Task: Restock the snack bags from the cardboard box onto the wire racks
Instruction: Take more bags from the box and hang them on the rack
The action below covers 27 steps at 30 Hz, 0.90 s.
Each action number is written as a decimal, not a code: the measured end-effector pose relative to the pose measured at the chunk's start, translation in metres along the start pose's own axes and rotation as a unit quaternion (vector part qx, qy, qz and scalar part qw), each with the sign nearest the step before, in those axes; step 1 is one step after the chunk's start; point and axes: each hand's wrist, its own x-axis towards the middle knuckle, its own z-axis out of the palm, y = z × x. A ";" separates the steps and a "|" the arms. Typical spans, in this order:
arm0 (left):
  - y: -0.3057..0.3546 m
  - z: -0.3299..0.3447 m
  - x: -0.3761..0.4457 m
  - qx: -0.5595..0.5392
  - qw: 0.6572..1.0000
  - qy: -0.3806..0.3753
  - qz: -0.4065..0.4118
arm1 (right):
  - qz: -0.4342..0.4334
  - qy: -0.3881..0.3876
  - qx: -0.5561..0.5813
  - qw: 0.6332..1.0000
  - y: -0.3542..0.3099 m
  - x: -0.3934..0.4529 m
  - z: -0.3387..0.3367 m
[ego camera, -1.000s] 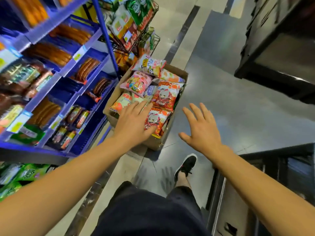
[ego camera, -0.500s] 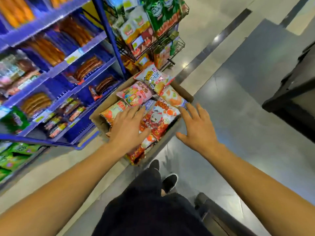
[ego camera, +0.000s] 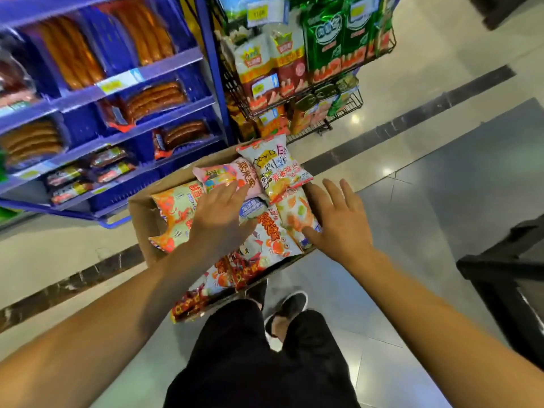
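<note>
A cardboard box (ego camera: 141,213) full of snack bags sits on the floor below the racks. My left hand (ego camera: 220,213) lies over the bags in the middle, fingers spread, tips on a pink bag (ego camera: 217,175). My right hand (ego camera: 338,222) is at the box's right side, fingers straight, thumb against a pale orange-and-green bag (ego camera: 294,213). A white bag (ego camera: 273,166) lies at the far end, an orange bag (ego camera: 173,213) at the left, red-and-white bags (ego camera: 259,248) nearer me. The black wire rack (ego camera: 309,92) with hanging bags stands just beyond the box.
Blue shelving (ego camera: 132,81) with packed sausages fills the left. My dark-trousered legs and a black shoe (ego camera: 288,313) are directly below the box. A dark fixture (ego camera: 506,278) stands at the right. Glossy tiled floor (ego camera: 441,201) stretches to the right.
The view has swung upward toward the racks and closer to the box. My left hand slid further over the bags onto the pink one; my right hand came up against the box's right side.
</note>
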 end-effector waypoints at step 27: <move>-0.002 0.156 0.181 -0.139 0.968 0.000 -0.210 | -0.009 -0.058 0.308 0.949 0.083 0.261 0.175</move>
